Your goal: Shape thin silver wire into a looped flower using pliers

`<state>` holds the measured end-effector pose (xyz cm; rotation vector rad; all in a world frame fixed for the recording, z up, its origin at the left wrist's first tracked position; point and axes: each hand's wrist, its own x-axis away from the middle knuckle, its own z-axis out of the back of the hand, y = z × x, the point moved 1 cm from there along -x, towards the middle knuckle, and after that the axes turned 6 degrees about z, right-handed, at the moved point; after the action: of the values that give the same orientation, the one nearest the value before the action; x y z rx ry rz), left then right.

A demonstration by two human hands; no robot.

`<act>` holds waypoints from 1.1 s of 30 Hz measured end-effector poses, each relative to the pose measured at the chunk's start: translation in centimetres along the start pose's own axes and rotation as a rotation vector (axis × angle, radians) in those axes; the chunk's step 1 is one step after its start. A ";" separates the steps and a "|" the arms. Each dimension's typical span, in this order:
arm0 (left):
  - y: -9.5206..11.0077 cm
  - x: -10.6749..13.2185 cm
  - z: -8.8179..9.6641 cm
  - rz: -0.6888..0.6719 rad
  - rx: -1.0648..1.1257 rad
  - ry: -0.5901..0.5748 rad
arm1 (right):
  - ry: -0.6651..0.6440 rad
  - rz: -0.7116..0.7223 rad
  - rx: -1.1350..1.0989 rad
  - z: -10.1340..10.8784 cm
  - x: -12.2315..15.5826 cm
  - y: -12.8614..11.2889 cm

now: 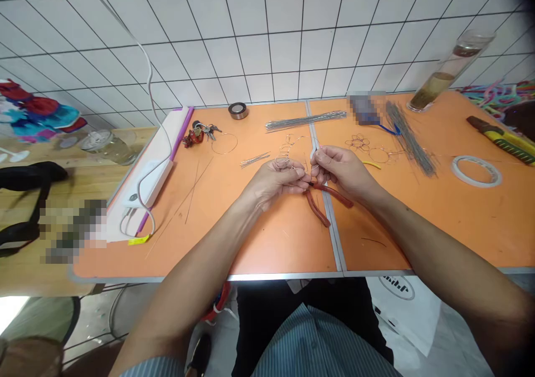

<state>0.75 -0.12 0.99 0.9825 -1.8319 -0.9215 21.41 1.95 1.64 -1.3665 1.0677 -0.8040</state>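
Two pinches hold the work up off the orange folding table [271,249]: your left hand [276,180] has its fingertips closed on the lower part of a cluster of fine wire loops [285,153], and your right hand [340,170] nips a thin wire end [315,155] between thumb and forefinger just beside it, a hold that seems suited to steadying something so slight. Red-handled pliers [330,198] sit under your right palm, their handles splayed toward the front edge; their jaws are hidden behind your fingers, so you cannot tell whether that hand is clenching them or only resting on them. Toward the back edge, a bundle of straight steel wires [305,121] and a second bundle [409,137] lie flat, apparently kept apart from the work, with a wire flower shape [357,143] near the second. A white tape ring [476,170] and a yellow-handled tool [501,140] lie by the right edge, where the tool is cut off by the frame. A glass jar [432,81] lies tilted at the back right corner. A pixelated object [363,108] at the back edge cannot be made out
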 end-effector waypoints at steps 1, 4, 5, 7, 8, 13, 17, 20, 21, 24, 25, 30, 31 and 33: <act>-0.1 0.0 0.0 -0.006 -0.001 0.006 | -0.006 0.014 0.015 -0.1 0.1 -0.1; -0.4 -0.2 0.1 -0.032 -0.001 0.027 | -0.025 0.031 0.065 -0.2 0.3 -0.1; -0.5 -0.2 0.0 -0.038 -0.001 0.030 | -0.033 0.029 0.067 -0.3 0.3 0.0; -0.6 -0.3 0.0 -0.043 0.002 0.031 | -0.047 0.024 0.058 -0.3 0.4 0.2; -0.6 -0.3 0.0 -0.042 0.007 0.030 | -0.051 0.024 0.053 -0.3 0.4 0.3; -0.9 -0.4 0.0 -0.056 0.002 0.035 | -0.025 -0.007 0.083 -0.2 0.2 0.5; -0.8 -0.4 -0.1 -0.044 -0.014 0.048 | -0.020 0.008 0.113 -0.2 0.2 0.4; -0.7 -0.2 -0.4 0.016 0.050 0.023 | 0.005 0.010 0.093 -0.3 0.3 0.4; -0.7 -0.2 -0.5 0.034 0.066 0.018 | 0.014 0.006 0.079 -0.3 0.3 0.5; -0.9 -0.3 -0.6 0.050 0.073 0.020 | 0.016 -0.004 0.051 -0.3 0.4 0.7; -0.9 -0.3 -0.7 0.047 0.069 0.027 | 0.010 -0.005 0.048 -0.2 0.4 0.8; -0.4 -0.2 -0.6 0.008 0.117 0.056 | -0.065 0.009 0.012 0.1 0.4 0.6; -0.2 -0.1 -0.6 -0.002 0.130 0.047 | -0.100 0.014 -0.010 0.1 0.4 0.4; 0.3 0.0 -0.5 -0.013 0.135 0.018 | -0.171 0.024 -0.048 0.0 0.3 0.2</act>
<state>1.08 -0.15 1.40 1.0832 -1.8939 -0.8027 21.46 1.64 1.41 -1.4336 0.9729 -0.6354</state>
